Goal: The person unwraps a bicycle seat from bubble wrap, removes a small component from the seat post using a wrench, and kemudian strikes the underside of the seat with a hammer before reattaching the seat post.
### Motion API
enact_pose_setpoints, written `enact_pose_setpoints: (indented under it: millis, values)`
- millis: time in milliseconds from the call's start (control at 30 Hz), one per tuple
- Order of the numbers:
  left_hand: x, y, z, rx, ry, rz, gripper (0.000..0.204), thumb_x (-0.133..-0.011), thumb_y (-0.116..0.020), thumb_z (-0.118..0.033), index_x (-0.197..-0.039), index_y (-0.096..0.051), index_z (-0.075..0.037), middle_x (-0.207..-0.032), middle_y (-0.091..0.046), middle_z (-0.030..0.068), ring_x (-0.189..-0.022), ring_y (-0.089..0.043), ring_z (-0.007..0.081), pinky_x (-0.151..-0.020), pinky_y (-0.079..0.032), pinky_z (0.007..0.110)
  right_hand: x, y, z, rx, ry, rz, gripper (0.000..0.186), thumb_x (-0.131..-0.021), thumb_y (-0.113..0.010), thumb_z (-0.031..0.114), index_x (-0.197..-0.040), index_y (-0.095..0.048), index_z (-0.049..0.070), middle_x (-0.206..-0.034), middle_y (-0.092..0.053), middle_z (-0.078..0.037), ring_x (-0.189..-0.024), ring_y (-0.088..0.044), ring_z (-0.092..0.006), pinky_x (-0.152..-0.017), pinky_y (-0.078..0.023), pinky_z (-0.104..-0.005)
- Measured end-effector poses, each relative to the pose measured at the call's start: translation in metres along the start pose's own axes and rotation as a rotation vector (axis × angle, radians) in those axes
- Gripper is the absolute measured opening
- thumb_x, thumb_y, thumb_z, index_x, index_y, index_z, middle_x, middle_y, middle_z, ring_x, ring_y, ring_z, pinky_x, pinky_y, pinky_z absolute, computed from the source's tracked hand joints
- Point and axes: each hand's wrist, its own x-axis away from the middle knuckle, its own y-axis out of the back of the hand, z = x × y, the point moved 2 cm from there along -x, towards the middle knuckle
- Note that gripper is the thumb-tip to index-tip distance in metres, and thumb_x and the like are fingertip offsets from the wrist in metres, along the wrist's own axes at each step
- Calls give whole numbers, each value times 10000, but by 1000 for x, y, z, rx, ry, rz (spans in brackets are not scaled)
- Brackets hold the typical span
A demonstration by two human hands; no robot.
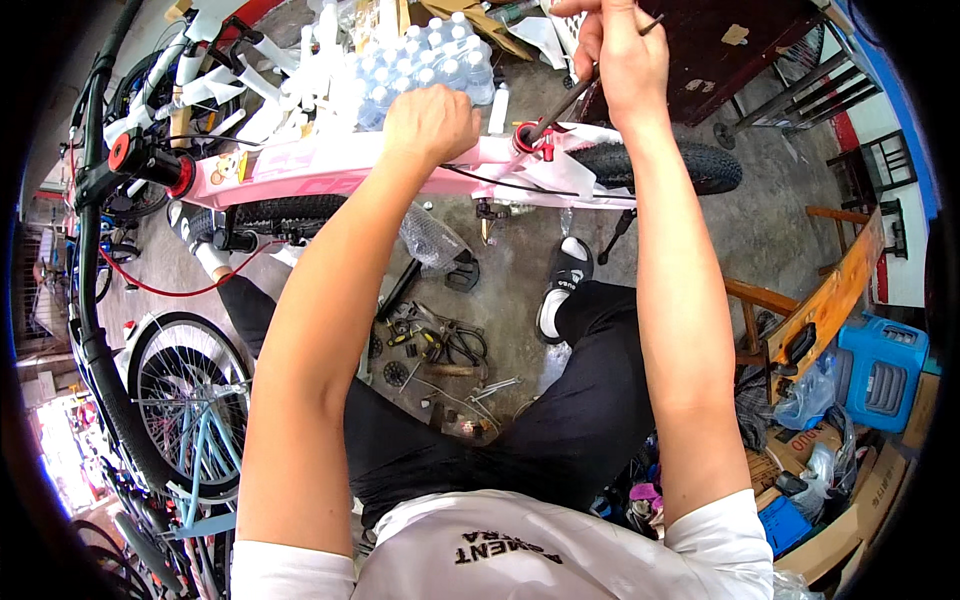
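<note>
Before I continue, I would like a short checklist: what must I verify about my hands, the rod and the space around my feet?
1. Left hand on the frame: ok, it is on the pink tube.
2. Right hand on the rod: ok, fingers are closed around it.
3. Rod at the red collar: ok, its lower end meets the opening.
4. Depth of rod inside: cannot tell.
5. Floor free between the feet: not ok, loose parts lie there.

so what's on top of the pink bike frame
The left hand is curled over the pink bike frame, and a cartoon sticker shows near the frame's front end. The surface beneath the hand is covered.
</note>
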Motion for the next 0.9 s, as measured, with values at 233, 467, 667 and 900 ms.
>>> enact_pose_setpoints:
  millis: [233,467,667,900]
  values:
    - [0,1,1,-4,17,26,388,-906,-584,-354,-799,-776,-35,-815,-738,219,-778,-745,380,-732,-601,462,23,-24,-15,307,-73,107,626,-1077,-425,518,-868,-777,44,-528,-529,8,-486,-580,-99,-509,-454,-293]
    - [-4,-6,4,-4,-3,32,416,-931,-579,-425,-889,-766,-56,-819,-732,232,-770,-736,405,-726,-597,499,16,-6,-4,423,-30,-69,687,-1071,-354,576,-872,-780,74,-522,-577,-20,-485,-606,-147,-532,-480,-326]
    - [-5,-8,5,-6,15,19,410,-924,-580,-413,-835,-759,-55,-798,-727,231,-737,-730,407,-700,-597,494,20,-15,-17,575,-61,67,698,-1064,-329,582,-834,-785,105,-604,-657,-51,-673,-692,-242,-676,-517,-376]
    - [-7,-1,0,-13,10,46,410,-932,-570,-416,-884,-766,-59,-825,-733,229,-782,-734,405,-738,-595,498,14,-14,-6,378,-45,-41,687,-1084,-331,536,-821,-738,49,-584,-624,-41,-611,-650,-190,-619,-492,-352]
